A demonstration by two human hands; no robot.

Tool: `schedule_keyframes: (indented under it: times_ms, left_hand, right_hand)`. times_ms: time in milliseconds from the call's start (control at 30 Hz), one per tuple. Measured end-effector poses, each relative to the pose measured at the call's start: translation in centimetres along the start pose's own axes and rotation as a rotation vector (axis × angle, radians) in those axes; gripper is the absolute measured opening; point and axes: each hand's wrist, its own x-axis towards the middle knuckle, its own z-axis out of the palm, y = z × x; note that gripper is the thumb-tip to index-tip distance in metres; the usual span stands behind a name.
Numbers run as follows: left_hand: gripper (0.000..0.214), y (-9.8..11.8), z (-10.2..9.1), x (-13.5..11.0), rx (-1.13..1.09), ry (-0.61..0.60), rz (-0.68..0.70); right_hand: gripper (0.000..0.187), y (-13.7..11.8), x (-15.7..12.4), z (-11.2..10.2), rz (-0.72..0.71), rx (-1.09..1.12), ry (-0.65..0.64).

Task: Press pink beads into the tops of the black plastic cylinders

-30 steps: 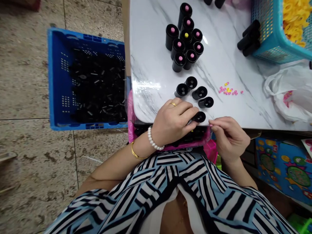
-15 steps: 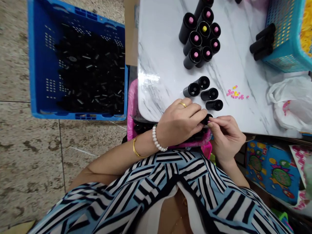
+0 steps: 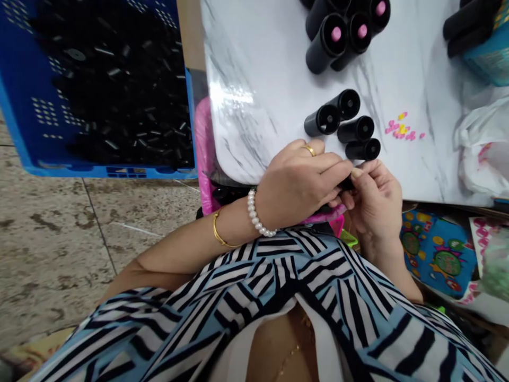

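Note:
A black plastic tube (image 3: 347,184) lies mostly hidden between my two hands, above the table's front edge. My left hand (image 3: 300,183) is wrapped round it from the left, its fingers closed. At the tube's right end, the thumb and fingers of my right hand (image 3: 376,196) are closed; any small part under the thumb is hidden. Just beyond my hands, several open black tubes (image 3: 361,149) lie on the white marbled table (image 3: 262,95). Small pink and yellow pieces (image 3: 403,130) are scattered to their right.
Standing black tubes with pink tips (image 3: 326,43) are grouped farther back. A blue crate (image 3: 151,172) of black parts is on the left. A pink-edged basket (image 3: 204,154) sits below the table edge. A white plastic bag (image 3: 485,154) lies at the right.
The view has shifted closer to the table. My right thumb and fingers, pinching at the tube's mouth before, now close round its end. The pink bit seen there is hidden now.

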Motion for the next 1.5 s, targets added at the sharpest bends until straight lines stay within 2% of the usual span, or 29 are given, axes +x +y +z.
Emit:
schedule_keyframes:
  times_ms: [67, 233, 333, 467, 633, 700, 733, 833, 867, 933, 1033, 1100, 1233, 1333, 1400, 1500]
  left_hand:
    - [0.021, 0.0, 0.0, 0.0, -0.015, 0.003, -0.004]
    - [0.021, -0.2, 0.4, -0.1, 0.044, 0.093, 0.046]
    - [0.027, -0.1, 0.6, -0.2, 0.114, 0.128, 0.048]
    - [0.042, 0.2, 0.2, -1.0, 0.155, 0.155, -0.008]
    - [0.032, -0.1, -0.5, -2.2, 0.105, 0.085, -0.010]
    - [0.030, -0.3, -0.5, -2.4, 0.085, 0.077, -0.004]
    - [0.030, -0.3, -0.4, -2.3, 0.083, 0.077, -0.001]
    - [0.034, -0.2, -0.1, -2.1, 0.084, 0.099, 0.035]
    - [0.034, -0.2, 0.0, -2.1, 0.078, 0.120, 0.048]
    - [0.035, -0.2, 0.2, -2.1, 0.053, 0.169, 0.057]
    - [0.038, -0.3, 0.3, -2.0, -0.023, 0.231, 0.064]
    - [0.043, -0.2, 0.4, -1.8, -0.096, 0.257, 0.095]
    - [0.051, 0.3, 0.6, -1.1, -0.153, 0.217, 0.087]
    - [0.045, 0.4, 0.8, -1.1, -0.125, 0.191, 0.071]
    - [0.039, 0.3, 0.8, -1.2, -0.109, 0.235, 0.054]
    - [0.031, 0.2, 0.9, -1.3, -0.087, 0.284, 0.011]
  right_hand:
    - [0.033, 0.2, 0.1, -0.2, -0.019, -0.032, -0.016]
    - [0.033, 0.6, -0.2, -1.1, 0.001, -0.019, -0.148]
    - [0.039, 0.7, -0.7, -0.9, -0.023, -0.045, -0.144]
    - [0.037, 0.3, -1.2, -1.0, -0.036, -0.144, -0.008]
    - [0.033, 0.2, 0.1, -4.0, -0.114, -0.320, 0.247]
    - [0.033, 0.1, 1.6, -4.6, -0.161, -0.319, 0.292]
    - [0.035, 0.0, 2.4, -4.6, -0.188, -0.296, 0.280]
    - [0.049, 0.0, 4.6, -4.0, -0.251, -0.173, 0.106]
    - [0.054, 0.2, 5.1, -3.9, -0.283, -0.161, 0.082]
    - [0.053, 0.6, 5.5, -4.2, -0.402, -0.243, 0.177]
    - [0.030, 1.4, 5.6, -5.5, -0.674, -0.611, 0.445]
    - [0.023, 1.7, 5.8, -6.3, -0.795, -0.865, 0.479]
    - [0.028, 1.9, 6.1, -6.6, -0.811, -1.103, 0.418]
    - [0.027, 2.0, 5.2, -6.8, -0.818, -1.203, 0.379]
    - [0.032, 2.1, 3.9, -7.3, -0.888, -1.271, 0.278]
    - [0.054, 2.3, 1.8, -7.6, -1.004, -1.294, 0.002]
